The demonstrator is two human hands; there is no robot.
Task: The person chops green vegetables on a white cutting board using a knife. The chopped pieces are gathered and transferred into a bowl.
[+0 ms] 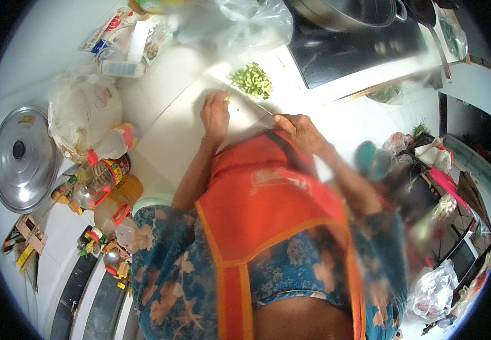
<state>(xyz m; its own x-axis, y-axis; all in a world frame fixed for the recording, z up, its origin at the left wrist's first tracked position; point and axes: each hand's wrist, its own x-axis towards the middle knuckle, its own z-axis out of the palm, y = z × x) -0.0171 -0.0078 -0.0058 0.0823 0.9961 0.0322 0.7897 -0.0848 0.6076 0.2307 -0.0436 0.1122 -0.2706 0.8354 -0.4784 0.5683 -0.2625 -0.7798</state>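
Observation:
A pile of chopped green vegetable (251, 80) lies on the white worktop area before me, just beyond a thin knife blade (249, 97). My right hand (302, 131) is closed around the knife's handle end, which the fingers mostly hide. The blade runs from that hand up and left, along the near side of the pile. My left hand (216, 114) rests left of the blade with its fingers bent, and a small pale green piece (227, 97) shows at the fingertips. Glare hides the outline of the surface under the pile.
A black cooktop (356, 55) with a large metal pot (347, 12) stands at the upper right. Clear plastic bags (258, 29) lie beyond the pile. To the left are a bagged white container (86, 114), a plastic bottle (115, 142), several jars and a metal lid (24, 159).

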